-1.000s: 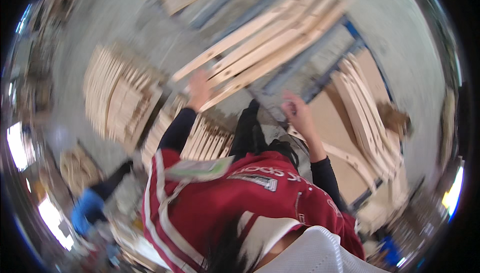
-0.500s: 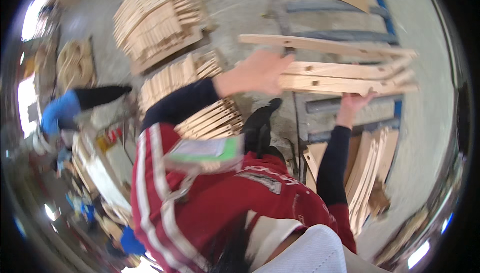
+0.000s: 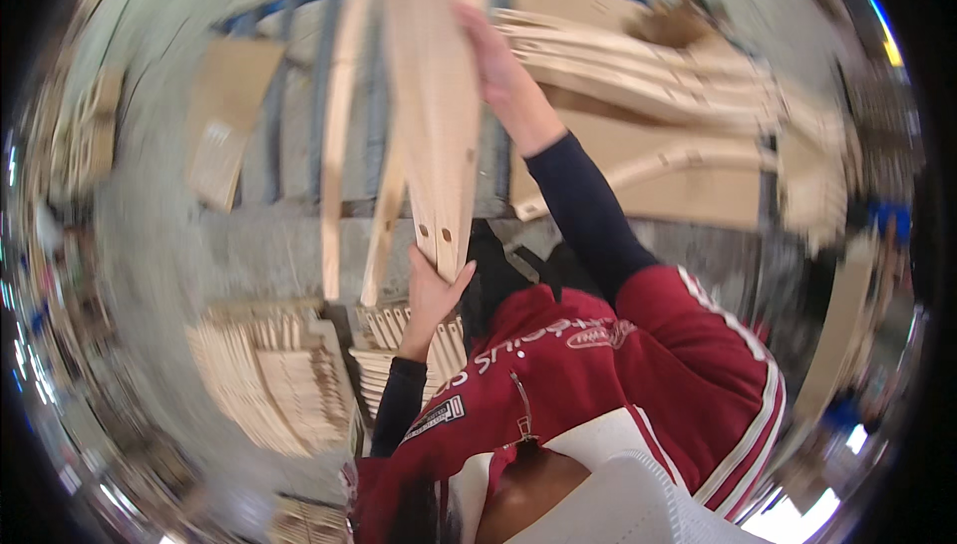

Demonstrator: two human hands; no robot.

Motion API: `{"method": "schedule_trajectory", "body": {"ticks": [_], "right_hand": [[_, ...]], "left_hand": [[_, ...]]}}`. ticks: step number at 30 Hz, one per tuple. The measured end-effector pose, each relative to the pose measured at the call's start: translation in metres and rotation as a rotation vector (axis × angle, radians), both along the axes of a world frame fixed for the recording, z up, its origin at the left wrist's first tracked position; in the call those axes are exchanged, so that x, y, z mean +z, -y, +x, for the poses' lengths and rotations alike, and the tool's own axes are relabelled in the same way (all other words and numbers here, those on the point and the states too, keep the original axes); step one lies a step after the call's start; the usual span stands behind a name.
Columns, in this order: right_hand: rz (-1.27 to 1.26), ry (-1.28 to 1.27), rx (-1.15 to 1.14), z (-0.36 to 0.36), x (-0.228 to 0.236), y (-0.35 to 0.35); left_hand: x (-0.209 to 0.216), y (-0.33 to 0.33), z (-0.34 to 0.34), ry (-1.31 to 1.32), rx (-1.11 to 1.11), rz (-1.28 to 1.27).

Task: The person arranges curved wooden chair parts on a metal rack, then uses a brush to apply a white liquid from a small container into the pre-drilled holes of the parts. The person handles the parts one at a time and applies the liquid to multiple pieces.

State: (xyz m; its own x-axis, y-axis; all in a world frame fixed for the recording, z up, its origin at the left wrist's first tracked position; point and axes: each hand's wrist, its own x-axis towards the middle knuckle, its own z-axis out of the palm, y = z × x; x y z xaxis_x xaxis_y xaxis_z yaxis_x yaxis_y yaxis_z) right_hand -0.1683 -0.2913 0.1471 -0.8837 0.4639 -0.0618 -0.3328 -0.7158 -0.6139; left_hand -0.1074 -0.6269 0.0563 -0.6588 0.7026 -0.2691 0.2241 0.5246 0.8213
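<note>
A pair of long pale wooden slats [image 3: 436, 160] with small oval slots runs side by side from near my body to the upper edge. My left hand [image 3: 439, 290] wraps round their near ends, thumb and fingers on opposite edges. Farther up, my right hand [image 3: 485, 50] grips their right edge; its fingers are blurred and partly hidden. Left of the pair, a narrow slat [image 3: 342, 155] and a shorter-looking slat [image 3: 386, 230] extend beside it, apart from my hands. What supports these two is unclear.
Beneath lies a blue and grey slatted pallet [image 3: 274, 140]. Cardboard [image 3: 234, 95] rests at its left. Several curved wooden pieces [image 3: 638, 70] lie on cardboard at right, with another curved piece [image 3: 648, 163] nearer. Wooden stacks [image 3: 274, 379] stand at lower left.
My body and view have turned right toward the curved pieces. Both hands still hold the slat pair, which now points away from me instead of rightward.
</note>
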Motion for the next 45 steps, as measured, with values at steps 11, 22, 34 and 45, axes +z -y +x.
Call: {"method": "schedule_trajectory", "body": {"ticks": [11,22,34,45], "right_hand": [[0.847,0.244,0.299,0.258,0.138,-0.037],[0.420,0.758,1.106,0.510,-0.003,-0.105],[1.252,1.393,0.596,0.652,-0.138,-0.266],[-0.042,0.868,-0.469,0.600,-0.217,-0.133]], "left_hand": [[0.230,-0.179,-0.062,-1.861,-0.104,0.502],[0.088,-0.162,0.181,-0.963,-0.697,0.241],[-0.043,-0.336,0.338,-0.689,-0.726,0.044],[-0.086,-0.352,0.304,-0.788,-0.620,-0.003]]}}
